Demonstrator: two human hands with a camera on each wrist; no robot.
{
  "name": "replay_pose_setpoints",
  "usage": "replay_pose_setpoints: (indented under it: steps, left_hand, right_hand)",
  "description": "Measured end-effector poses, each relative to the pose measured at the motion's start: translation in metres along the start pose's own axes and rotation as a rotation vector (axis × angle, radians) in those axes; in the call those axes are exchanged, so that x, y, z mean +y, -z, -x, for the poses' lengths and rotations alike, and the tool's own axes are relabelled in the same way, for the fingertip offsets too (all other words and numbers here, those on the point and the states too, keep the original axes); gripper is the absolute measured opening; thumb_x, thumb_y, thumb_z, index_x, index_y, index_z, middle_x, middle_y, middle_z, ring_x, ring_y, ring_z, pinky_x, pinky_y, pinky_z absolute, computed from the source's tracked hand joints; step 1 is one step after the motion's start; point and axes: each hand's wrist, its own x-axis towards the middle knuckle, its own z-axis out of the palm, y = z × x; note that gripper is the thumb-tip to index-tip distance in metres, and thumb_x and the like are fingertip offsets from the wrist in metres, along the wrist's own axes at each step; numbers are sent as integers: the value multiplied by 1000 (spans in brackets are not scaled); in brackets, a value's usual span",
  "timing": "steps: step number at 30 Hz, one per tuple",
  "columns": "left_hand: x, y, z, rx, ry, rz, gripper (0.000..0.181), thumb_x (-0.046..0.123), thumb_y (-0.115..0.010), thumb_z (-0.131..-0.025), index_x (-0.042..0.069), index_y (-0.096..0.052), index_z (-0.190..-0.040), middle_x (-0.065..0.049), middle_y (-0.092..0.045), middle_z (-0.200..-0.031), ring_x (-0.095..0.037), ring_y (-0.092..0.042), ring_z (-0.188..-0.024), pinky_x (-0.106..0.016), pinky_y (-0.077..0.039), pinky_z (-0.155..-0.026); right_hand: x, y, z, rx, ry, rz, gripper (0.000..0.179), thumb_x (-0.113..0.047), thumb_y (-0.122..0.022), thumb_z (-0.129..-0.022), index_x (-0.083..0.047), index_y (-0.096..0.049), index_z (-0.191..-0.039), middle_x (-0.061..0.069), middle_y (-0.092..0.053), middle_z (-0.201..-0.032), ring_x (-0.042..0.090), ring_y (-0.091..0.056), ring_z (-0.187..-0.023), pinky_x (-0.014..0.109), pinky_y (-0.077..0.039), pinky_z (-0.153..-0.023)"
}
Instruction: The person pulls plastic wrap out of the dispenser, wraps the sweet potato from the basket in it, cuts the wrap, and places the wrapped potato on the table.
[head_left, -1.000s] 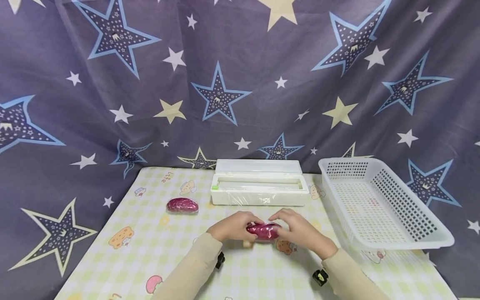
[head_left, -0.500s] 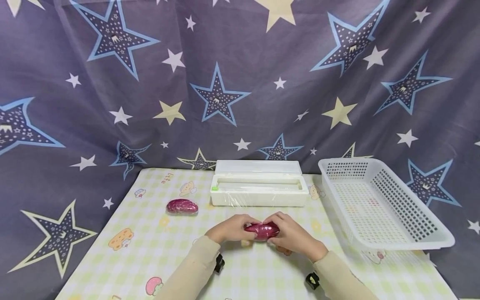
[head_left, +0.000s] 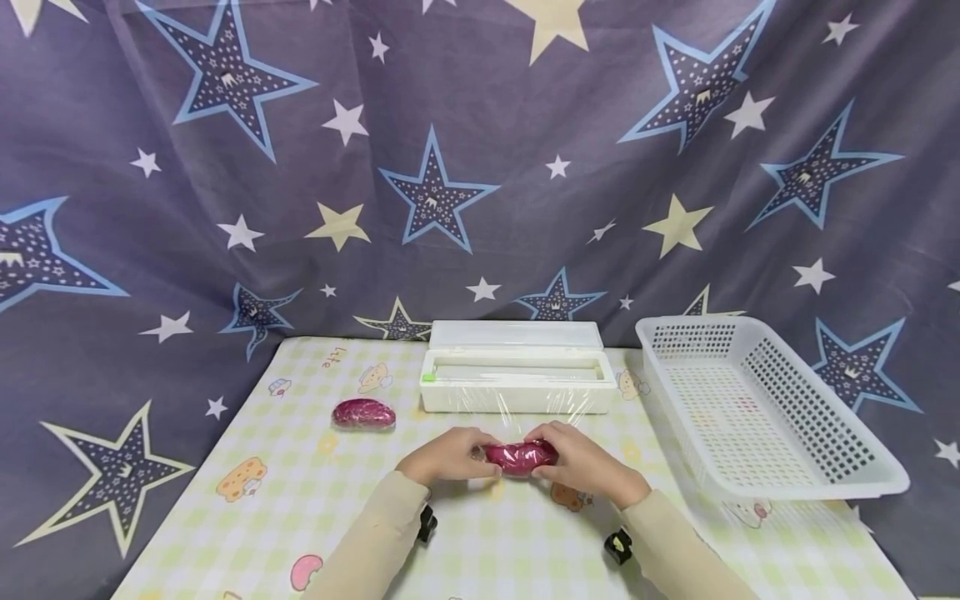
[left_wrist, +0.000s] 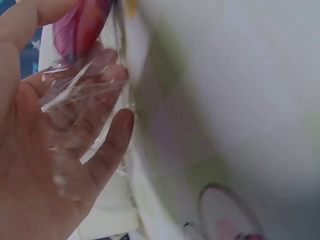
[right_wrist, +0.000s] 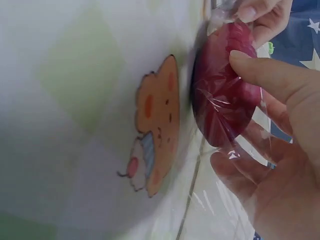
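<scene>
A purple-red sweet potato [head_left: 519, 458] lies across the front of the table under clear cling film [right_wrist: 220, 95]. My left hand [head_left: 453, 454] is at its left end, thumb in front and fingers behind. In the left wrist view, crinkled film [left_wrist: 75, 90] stretches over those fingers. My right hand [head_left: 581, 462] grips the right end, its thumb on the near side and fingers behind, film spread over them. Beyond the hands, the white cling film box [head_left: 517, 398] stands with its lid up, and a film sheet runs from it down to the sweet potato.
A second purple-red sweet potato [head_left: 363, 414], wrapped in film, lies at the left. On the right stands a white perforated plastic basket [head_left: 802, 492]. A checked cloth [head_left: 247, 550] with cartoon prints covers the table. Behind hangs a dark star-patterned curtain [head_left: 495, 100].
The right hand has moved left and closed round the sweet potato's right end. Both hands and the sweet potato have shifted slightly left, and film now shows stretched between box and sweet potato.
</scene>
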Motion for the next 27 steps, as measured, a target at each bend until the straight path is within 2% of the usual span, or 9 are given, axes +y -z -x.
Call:
replay_pose_setpoints:
  steps: [3, 6, 9, 13, 18, 21, 27]
  left_hand:
    - [1, 2, -1, 35, -42, -43, 40, 26, -76, -83, 8, -73, -119, 2, -67, -98, -17, -60, -89, -30, -50, -81]
    - [6, 2, -4, 80, -90, -77, 43, 23, -78, -82, 6, -71, -120, -4, -67, -106, -22, -61, -96, -33, -51, -86]
    - [13, 1, -9, 131, -107, -127, 45, 25, -82, -81, 9, -69, -121, -4, -65, -110, -21, -60, -101, -32, -50, -89]
    - [23, -2, -16, 164, -98, -182, 45, 27, -87, -77, 15, -69, -117, -1, -62, -106, -20, -59, -100, -30, -49, -88]
    - [25, -7, -23, 164, -88, -210, 50, 24, -92, -71, 16, -67, -113, 1, -61, -107, -20, -59, -102, -31, -48, -93]
    - [23, -10, -28, 169, -76, -211, 52, 23, -94, -69, 17, -65, -112, 0, -61, -108, -20, -60, -101, -32, -48, -94]
    - [18, -13, -33, 196, -53, -231, 52, 25, -95, -67, 20, -65, -110, 2, -61, -106, -17, -60, -99, -32, -50, -91]
  right_hand:
    - [2, 2, -3, -15, 14, -18, 39, -17, -78, -89, -6, -62, -123, 5, -62, -119, 21, -58, -109, 41, -51, -94]
    - [6, 4, -7, -18, 40, -15, 38, -17, -79, -88, -7, -64, -122, 3, -65, -117, 20, -58, -107, 39, -49, -92]
    - [12, 7, -10, -14, 72, -22, 35, -18, -78, -89, -7, -65, -120, 3, -68, -115, 20, -58, -103, 38, -49, -87]
    - [18, 8, -14, -28, 61, -112, 30, -19, -74, -93, -6, -64, -118, 4, -67, -111, 19, -61, -96, 36, -53, -83]
    - [23, 7, -16, -55, -31, -247, 28, -19, -70, -96, -5, -62, -120, 5, -67, -111, 19, -66, -96, 29, -56, -80]
    - [24, 6, -17, -38, -46, -231, 29, -19, -70, -97, -4, -62, -121, 8, -63, -114, 23, -64, -100, 29, -55, -82]
    - [26, 6, -18, 6, -27, -181, 30, -22, -70, -97, -3, -65, -120, 10, -58, -116, 26, -55, -105, 38, -50, -86]
